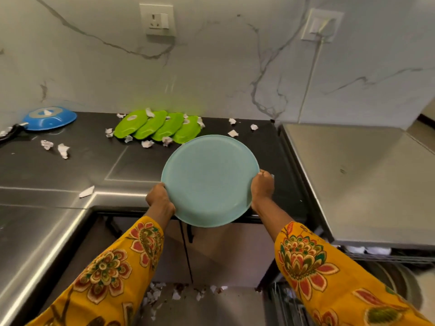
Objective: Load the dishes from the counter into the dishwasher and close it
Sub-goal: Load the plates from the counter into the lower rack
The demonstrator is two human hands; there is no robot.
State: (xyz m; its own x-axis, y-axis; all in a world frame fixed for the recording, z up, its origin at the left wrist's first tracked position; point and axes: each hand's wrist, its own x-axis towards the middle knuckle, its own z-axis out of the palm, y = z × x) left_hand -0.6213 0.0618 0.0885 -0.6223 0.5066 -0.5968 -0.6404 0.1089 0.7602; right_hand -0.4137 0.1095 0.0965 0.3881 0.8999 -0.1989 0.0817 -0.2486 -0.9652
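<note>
Wall [211,74] of veined marble fills the far side beyond the grip, carrying a socket [157,20] above and left of the held plate and a second one [321,24] with a white cord up to the right. Counter [70,165], dark and glossy, runs below the wall and passes under the far half of the plate; a steel top [367,175] lies right of the right hand. Sleeves [113,274], yellow with flowers, lead up to the grip from the near edge. Plate [209,180], pale blue and round, is held in the air over the counter's near edge, its face toward the camera. Left hand [160,201] grasps its lower-left rim and right hand [262,187] grasps its right rim, fingers curled behind it. Just beyond the plate, four green plates [157,127] lie overlapped in a row on the counter. Far left of the grip, a blue dish [49,118] lies upside down. Crumpled paper scraps [63,150] dot the counter around the green row and left of the left hand, and more lie on the floor below the grip.
</note>
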